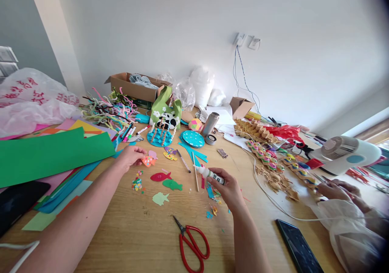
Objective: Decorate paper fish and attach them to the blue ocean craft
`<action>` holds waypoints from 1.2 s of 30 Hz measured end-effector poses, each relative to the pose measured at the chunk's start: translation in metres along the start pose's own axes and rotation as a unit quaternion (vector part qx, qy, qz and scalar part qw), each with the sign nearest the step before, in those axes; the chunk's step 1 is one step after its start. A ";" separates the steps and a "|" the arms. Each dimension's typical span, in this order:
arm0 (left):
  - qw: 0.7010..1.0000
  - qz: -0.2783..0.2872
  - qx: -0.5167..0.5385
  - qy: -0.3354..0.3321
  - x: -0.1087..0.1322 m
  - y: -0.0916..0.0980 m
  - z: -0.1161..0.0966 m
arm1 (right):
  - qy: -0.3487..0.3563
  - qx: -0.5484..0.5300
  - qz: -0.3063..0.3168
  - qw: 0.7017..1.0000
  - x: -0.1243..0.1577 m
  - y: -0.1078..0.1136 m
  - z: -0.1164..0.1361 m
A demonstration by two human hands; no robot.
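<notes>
Left hand: you are pinching the orange spotted paper fish [148,162] between the fingertips of your left hand [133,157], keeping it over the brown wooden bench [127,236].
Right hand: you are wrapping the fingers of your right hand [226,183] around a white squeeze bottle with dark lettering [212,176]; its nozzle is pointing leftward, apart from the orange fish.
Loose fish: a crimson paper fish [161,177], a green paper fish [172,184] and a pale green paper fish [161,198] are lying flat between your hands, the pale green one sitting nearest you. A yellow-and-purple pair of decorated paper fish [169,153] is resting farther back, near the orange one.
Dots: small multicoloured paper dots [137,184] are clustering below your left hand.
Between hands: a slim capped pen [184,161] and a thin white stick [195,175] are lying left of the bottle.
Near edge: black-bladed scissors with red handles [194,246] are pointing away from you; a black smartphone [299,246] is lying to their right.
Left side: large green paper sheets [54,153] are covering other coloured sheets.
Behind: a round blue spotted disc [192,138] is lying beside an upright silver metal flask [210,124].
Far right: a co-worker's hands [337,188] are working near a white fan [346,153].
</notes>
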State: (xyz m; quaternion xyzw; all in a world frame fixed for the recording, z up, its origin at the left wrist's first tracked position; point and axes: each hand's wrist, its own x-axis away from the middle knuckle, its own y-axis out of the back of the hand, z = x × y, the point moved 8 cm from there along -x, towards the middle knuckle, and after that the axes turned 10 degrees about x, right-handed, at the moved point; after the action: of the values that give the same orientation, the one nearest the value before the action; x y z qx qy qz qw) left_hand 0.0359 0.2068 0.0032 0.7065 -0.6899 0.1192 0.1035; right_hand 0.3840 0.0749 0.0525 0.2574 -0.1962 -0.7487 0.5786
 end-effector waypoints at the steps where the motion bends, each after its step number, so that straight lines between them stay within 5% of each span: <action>1: 1.000 0.003 0.006 -0.006 0.001 -0.003 -0.002 | -0.002 0.004 -0.003 1.000 0.000 0.001 -0.001; 6: 0.991 0.056 -0.020 -0.120 0.010 -0.042 -0.019 | -0.011 -0.007 -0.026 1.000 0.001 0.007 -0.001; 11: 0.974 0.116 -0.102 -0.166 0.018 -0.092 -0.009 | -0.002 -0.011 -0.041 0.999 0.000 0.011 0.000; 15: 0.932 0.133 -0.182 -0.285 0.021 -0.115 -0.013 | -0.003 -0.024 -0.047 0.999 0.000 0.014 -0.005; 26: 0.842 0.205 -0.320 -0.383 0.035 -0.124 0.000 | -0.007 -0.036 -0.034 0.999 0.001 0.012 -0.001; 32: 0.812 0.241 -0.376 -0.375 0.039 -0.123 0.012 | 0.013 0.011 0.102 0.995 0.005 -0.005 -0.001; 36: 0.770 0.214 -0.419 -0.431 0.053 -0.120 0.004 | 0.009 0.055 0.164 0.985 0.010 -0.012 -0.010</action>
State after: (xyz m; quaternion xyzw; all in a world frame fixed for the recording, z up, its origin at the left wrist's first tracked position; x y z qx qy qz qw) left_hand 0.1569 0.1583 0.0177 0.4044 -0.7771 -0.4793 0.0527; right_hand 0.3794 0.0683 0.0362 0.2599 -0.2709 -0.6292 0.6806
